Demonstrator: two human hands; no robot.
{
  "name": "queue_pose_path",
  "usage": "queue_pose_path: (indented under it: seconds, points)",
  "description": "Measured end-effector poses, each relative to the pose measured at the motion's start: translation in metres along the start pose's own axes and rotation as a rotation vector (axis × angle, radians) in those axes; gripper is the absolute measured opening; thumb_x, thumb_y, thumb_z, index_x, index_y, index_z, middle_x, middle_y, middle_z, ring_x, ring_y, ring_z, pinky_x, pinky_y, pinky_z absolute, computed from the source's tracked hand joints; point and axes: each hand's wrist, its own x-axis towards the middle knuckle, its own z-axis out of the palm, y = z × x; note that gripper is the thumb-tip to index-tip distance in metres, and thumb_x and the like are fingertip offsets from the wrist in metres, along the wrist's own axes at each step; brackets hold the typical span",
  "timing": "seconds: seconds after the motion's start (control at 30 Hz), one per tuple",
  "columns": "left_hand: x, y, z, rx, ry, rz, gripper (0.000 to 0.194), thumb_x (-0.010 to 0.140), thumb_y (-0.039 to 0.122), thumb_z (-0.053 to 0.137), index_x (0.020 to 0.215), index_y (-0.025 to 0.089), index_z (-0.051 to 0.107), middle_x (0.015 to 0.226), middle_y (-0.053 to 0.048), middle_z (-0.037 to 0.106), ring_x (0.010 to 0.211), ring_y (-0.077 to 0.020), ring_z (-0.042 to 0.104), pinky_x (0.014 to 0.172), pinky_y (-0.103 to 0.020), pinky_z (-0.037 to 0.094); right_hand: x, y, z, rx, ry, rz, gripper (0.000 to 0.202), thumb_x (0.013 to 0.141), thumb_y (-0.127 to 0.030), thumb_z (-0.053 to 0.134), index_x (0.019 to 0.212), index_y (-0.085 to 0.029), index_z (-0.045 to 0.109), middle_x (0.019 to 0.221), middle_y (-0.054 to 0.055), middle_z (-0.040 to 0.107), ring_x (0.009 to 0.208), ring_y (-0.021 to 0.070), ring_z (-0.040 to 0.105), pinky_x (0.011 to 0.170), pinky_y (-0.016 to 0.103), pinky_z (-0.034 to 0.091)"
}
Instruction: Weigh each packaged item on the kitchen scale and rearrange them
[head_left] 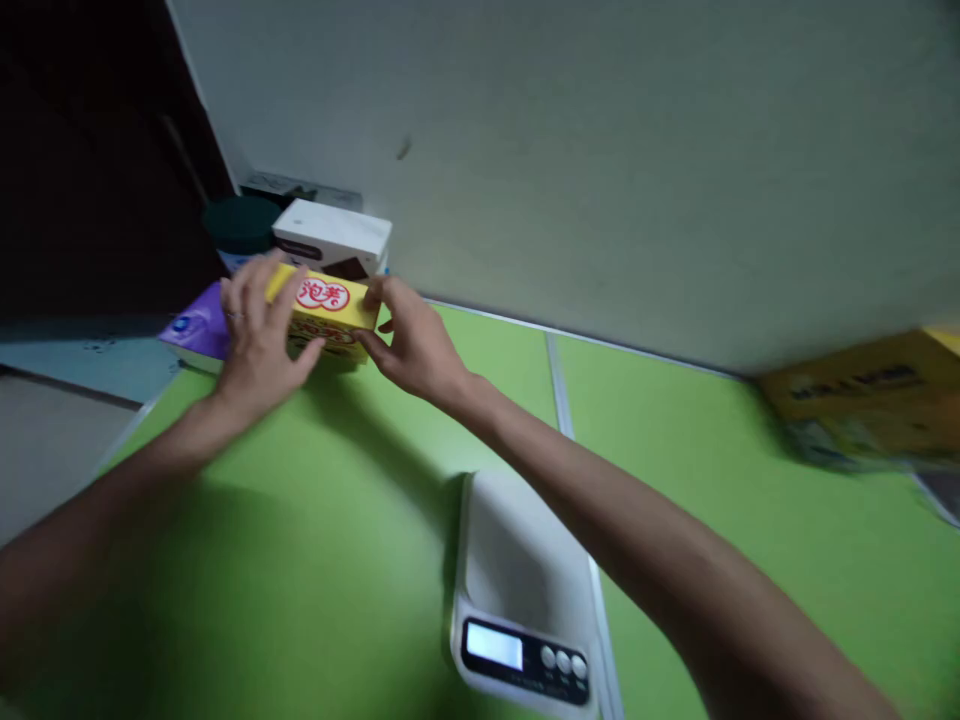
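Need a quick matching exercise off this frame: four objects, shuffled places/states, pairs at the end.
Column 1
1. small yellow box
2. scale
3. white box
4. purple package

Column 2
A. display lit
B. at the picture-left side of the left hand
C. fingers of the left hand and the right hand on it
D. just behind the box that the hands are on

Pairs: 1-C, 2-A, 3-D, 4-B
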Motion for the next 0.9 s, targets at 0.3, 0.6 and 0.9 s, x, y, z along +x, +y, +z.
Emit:
queue_pose_path:
  seconds: [0.3,0.6,0.9]
  points:
    - [-0.022,0.127,-0.025,-0.565,-0.233,0.184,0.051,0.079,0.040,0.071,0.126,0.028,0.055,0.122,-0.004,0.060,0.117,-0.0250,0.057,0.082,-0.035,0.061,-0.159,-0.042,-0.165,0.121,-0.002,0.147,0.028,0.090,-0.027,0.059,0.117,-0.030,0.052,0.120,0.008,0.060,0.116,0.0232,0.058,0.080,0.034,0.060]
    - [-0.056,0.175,0.011,-0.618,-0.463,0.085,0.044,0.076,0.041,0.071,0.116,0.029,0.059,0.119,-0.007,0.061,0.112,-0.0300,0.059,0.080,-0.041,0.063,-0.235,-0.034,-0.176,0.004,-0.012,0.160,0.033,0.089,-0.022,0.057,0.121,-0.026,0.050,0.117,0.011,0.061,0.107,0.0239,0.060,0.085,0.040,0.056]
    - [-0.066,0.159,0.011,-0.490,-0.521,-0.127,0.098,0.057,0.057,0.077,0.141,0.057,0.027,0.143,0.005,0.048,0.129,-0.0418,0.047,0.098,-0.063,0.049,-0.270,-0.013,-0.191,0.160,0.048,0.265,0.063,0.086,-0.038,0.065,0.141,-0.025,0.036,0.136,0.014,0.049,0.119,0.0246,0.055,0.090,0.040,0.054]
